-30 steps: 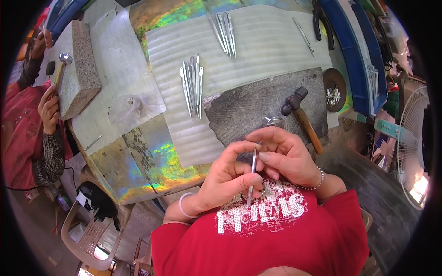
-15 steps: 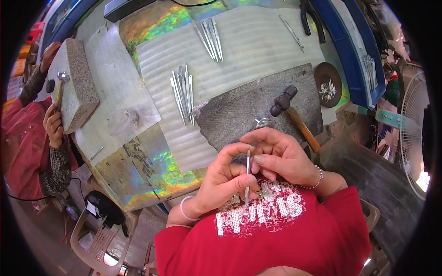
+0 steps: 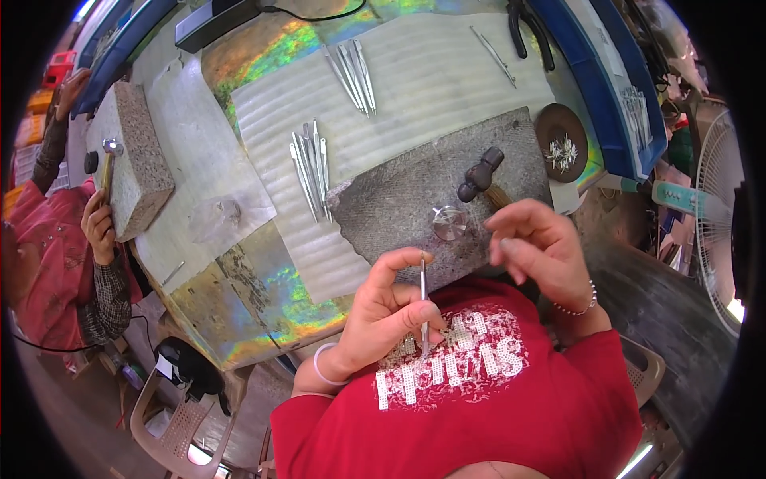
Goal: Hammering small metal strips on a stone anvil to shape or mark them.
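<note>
My left hand [image 3: 387, 315] pinches a slim silver metal rod [image 3: 424, 295], held near upright in front of my red shirt, between thumb and fingers. To its right, my right hand [image 3: 538, 247] is apart from the rod, its fingers loosely curved, parted and slightly blurred; nothing shows in them. It is beside a hammer [image 3: 481, 174] whose dark head lies on a grey stone slab [image 3: 399, 195]; the hand hides most of the wooden handle. A small round shiny piece [image 3: 451, 223] sits on the slab between my hands.
Slim metal tools lie in two bundles, one farther [image 3: 351, 76] and one nearer [image 3: 309, 172], on white foam sheeting [image 3: 423, 72]. At right are a brown dish [image 3: 550, 118] of small slivers, black-handled pliers [image 3: 531, 32] and a fan [image 3: 718, 231]. A co-worker's hand [image 3: 98, 227] grips another hammer by a stone block [image 3: 140, 180].
My right hand has let go of the rod and moved right, toward the hammer handle, uncovering the round shiny piece. My left hand keeps the rod in nearly the same place.
</note>
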`<state>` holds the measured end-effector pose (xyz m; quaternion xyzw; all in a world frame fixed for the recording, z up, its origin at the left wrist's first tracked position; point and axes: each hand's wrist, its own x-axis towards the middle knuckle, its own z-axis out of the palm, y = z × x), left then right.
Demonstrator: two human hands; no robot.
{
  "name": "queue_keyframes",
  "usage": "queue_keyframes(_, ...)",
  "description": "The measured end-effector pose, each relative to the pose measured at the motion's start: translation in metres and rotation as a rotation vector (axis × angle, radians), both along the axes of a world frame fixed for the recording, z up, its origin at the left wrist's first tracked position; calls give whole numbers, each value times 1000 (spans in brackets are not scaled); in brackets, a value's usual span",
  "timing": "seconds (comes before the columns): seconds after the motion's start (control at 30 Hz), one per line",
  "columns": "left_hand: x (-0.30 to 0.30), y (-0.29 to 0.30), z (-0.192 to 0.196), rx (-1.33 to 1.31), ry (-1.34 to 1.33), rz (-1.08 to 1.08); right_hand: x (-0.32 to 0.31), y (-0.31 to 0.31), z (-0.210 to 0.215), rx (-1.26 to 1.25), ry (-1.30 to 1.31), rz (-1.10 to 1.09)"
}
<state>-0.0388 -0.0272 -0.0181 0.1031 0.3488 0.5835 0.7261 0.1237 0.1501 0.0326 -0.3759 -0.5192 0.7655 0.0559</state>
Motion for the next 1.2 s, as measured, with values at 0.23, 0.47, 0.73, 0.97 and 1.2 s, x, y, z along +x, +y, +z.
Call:
queue_keyframes(0.23,4,6,6,-2,38,25,4,69,-14,639,-44,-173)
queue_keyframes(0.47,10,27,19,40,107,-65,-26,197,-77,1549,-514,-69)
queue_keyframes(0.73,14,40,28,67,138,-105,-73,246,-100,1495,-917,74)
queue_keyframes(0.97,11,44,25,81,133,-113,-50,262,-73,971,-564,-67)
queue_keyframes(1.2,17,50,26,98,111,-119,39,164,-28,-25,505,-325)
